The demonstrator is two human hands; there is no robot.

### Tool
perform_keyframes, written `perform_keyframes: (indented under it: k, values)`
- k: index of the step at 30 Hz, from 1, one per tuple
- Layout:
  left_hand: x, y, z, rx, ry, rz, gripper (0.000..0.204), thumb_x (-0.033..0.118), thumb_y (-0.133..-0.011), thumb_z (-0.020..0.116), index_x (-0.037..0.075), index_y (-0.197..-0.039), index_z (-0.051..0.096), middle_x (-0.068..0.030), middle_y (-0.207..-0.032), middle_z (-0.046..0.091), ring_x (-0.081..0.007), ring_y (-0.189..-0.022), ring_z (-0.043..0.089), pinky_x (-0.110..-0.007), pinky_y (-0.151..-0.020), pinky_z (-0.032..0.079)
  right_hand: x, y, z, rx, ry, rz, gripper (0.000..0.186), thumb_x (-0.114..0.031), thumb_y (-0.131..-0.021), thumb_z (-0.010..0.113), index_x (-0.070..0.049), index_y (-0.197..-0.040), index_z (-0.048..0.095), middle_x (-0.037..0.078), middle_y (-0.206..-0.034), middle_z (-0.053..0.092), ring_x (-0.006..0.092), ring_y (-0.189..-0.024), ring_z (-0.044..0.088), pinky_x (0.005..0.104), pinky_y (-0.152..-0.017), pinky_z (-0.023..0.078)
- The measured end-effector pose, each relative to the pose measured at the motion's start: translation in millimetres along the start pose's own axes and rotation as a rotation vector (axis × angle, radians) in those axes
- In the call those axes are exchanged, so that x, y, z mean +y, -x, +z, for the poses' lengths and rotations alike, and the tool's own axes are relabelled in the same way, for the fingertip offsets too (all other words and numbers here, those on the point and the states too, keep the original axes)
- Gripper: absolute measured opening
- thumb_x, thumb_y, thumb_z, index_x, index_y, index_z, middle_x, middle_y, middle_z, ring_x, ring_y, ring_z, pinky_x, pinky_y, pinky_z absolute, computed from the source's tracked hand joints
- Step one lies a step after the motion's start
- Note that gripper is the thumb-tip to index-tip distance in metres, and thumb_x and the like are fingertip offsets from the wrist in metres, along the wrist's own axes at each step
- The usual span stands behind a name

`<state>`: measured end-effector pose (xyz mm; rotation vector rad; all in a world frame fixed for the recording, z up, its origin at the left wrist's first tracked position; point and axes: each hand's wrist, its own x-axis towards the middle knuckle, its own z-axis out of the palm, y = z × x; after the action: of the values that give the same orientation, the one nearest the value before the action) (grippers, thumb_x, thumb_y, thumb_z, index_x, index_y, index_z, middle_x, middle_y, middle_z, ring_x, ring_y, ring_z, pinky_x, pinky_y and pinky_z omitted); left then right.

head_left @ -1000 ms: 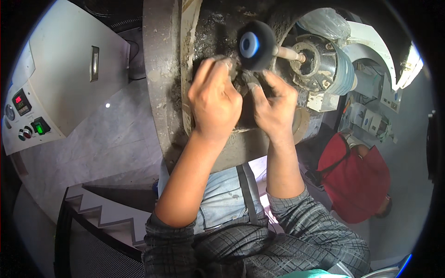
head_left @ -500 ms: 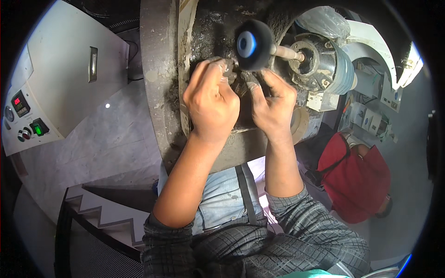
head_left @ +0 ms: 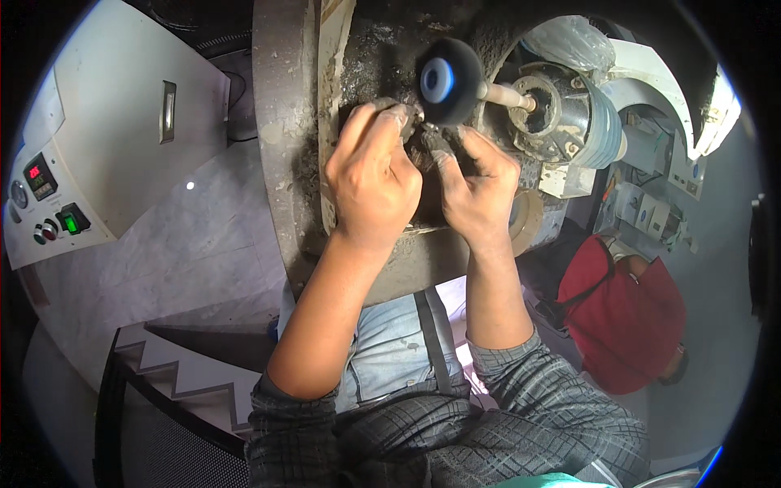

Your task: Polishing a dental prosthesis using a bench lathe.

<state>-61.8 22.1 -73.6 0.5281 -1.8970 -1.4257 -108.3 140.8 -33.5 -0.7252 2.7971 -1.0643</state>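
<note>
Left hand point(head_left: 374, 183), right hand point(head_left: 482, 193), both curled, holdings unclear, black wheel point(head_left: 462, 85) just beyond, shaft housing point(head_left: 574, 114) rightward

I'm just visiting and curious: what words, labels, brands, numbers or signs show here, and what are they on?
Red display on the white cabinet at left: glowing digits, too small to read surely.
Green-lit switch below it: no legible marking.
White boxes at right: small blue oval marks, too small to read.
Dark wheel with blue rings: no lettering visible.
</note>
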Motion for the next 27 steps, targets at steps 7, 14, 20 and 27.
perform_keyframes:
  k: [7,14,20,27]
  values:
    - [2,1,-5,-0.074,-0.059,-0.068,0.024,-0.015,-0.073,0.055,-0.01,-0.093,0.066,-0.0222,-0.091,0.067,-0.0335,-0.076,0.068,-0.033,-0.07,0.055,-1,-2,-3,-0.007,0.04,-0.019,0.03,0.003,-0.073,0.065,0.006,-0.102,0.068,0.021,-0.094,0.07,0.0358,-0.086,0.07,0.0345,-0.077,0.055]
    - [6,15,-7,-0.072,0.096,-0.059,0.021,-0.016,-0.078,0.054,-0.01,-0.095,0.064,-0.0183,-0.094,0.068,-0.0222,-0.082,0.069,-0.029,-0.071,0.054,-7,2,-15,0.045,0.033,-0.079,0.031,0.009,-0.074,0.058,0.004,-0.102,0.07,0.017,-0.097,0.072,0.0297,-0.088,0.071,0.0326,-0.08,0.055]
    - [25,21,-4,-0.1,0.603,-0.607,0.025,-0.019,-0.086,0.049,-0.01,-0.107,0.061,-0.0124,-0.097,0.068,-0.0123,-0.088,0.065,-0.023,-0.077,0.052,-7,-11,-25,0.045,0.079,-0.152,0.031,0.012,-0.075,0.058,0.004,-0.101,0.071,0.017,-0.097,0.072,0.0281,-0.088,0.072,0.032,-0.08,0.055]
    - [21,15,-2,-0.126,0.718,-0.69,0.028,-0.019,-0.084,0.051,-0.01,-0.109,0.059,-0.0137,-0.1,0.068,-0.0151,-0.089,0.067,-0.024,-0.078,0.053,3,-11,-11,0.082,-0.185,0.139,0.03,0.01,-0.081,0.058,0.003,-0.107,0.071,0.016,-0.099,0.073,0.0196,-0.092,0.071,0.0284,-0.085,0.053]
